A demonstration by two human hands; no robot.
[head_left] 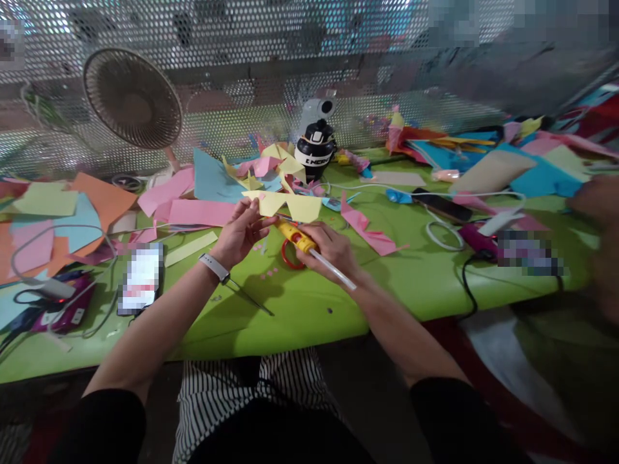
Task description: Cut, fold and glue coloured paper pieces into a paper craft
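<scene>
My left hand (pixel 246 231) pinches one end of a cut piece of pale yellow paper (pixel 304 207), shaped like a pair of glasses. My right hand (pixel 331 248) is wrapped round a yellow hot glue gun (pixel 296 237), its tip pointing toward the paper near my left fingers. A clear glue stick (pixel 334 269) sticks out of the gun's back end. Under the gun, the red handle of what look like scissors (pixel 291 256) lies on the green tabletop (pixel 309 322). Whether the nozzle touches the paper, I cannot tell.
Coloured paper sheets (pixel 104 201) and scraps cover the left and back. A fan (pixel 133 100) and a black bottle (pixel 314 154) stand behind. A phone (pixel 141 280) lies left. Corded power strips (pixel 476 243) sit at both sides. Another person's blurred arm (pixel 599 238) is at right.
</scene>
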